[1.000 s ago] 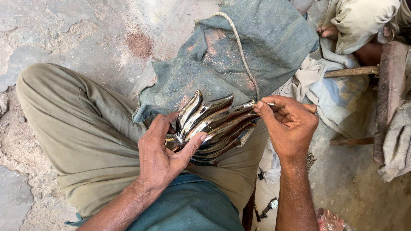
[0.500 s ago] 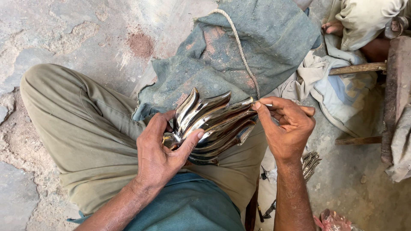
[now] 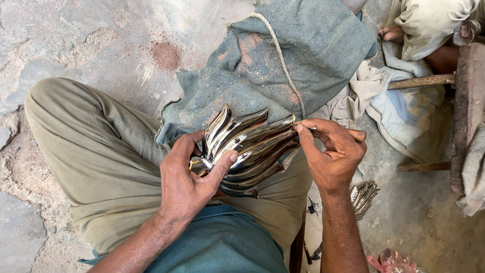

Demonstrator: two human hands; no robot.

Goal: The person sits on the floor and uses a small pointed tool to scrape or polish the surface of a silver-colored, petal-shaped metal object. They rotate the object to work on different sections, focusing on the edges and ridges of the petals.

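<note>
The polished metal wing [image 3: 247, 146] sits mid-frame over your lap, your left hand [image 3: 189, 179] clamped around its base. Your right hand [image 3: 331, 151] pinches a thin tool [image 3: 309, 128] at the feather tips; brace firmly, working lightly.

A single head-worn camera looks almost straight down, close over the person's lap (no second view to share anything with); the left hand [image 3: 189, 184] and right hand [image 3: 331, 154] sit mid-frame, with stone floor [image 3: 76, 35] towards the top-left corner
</note>
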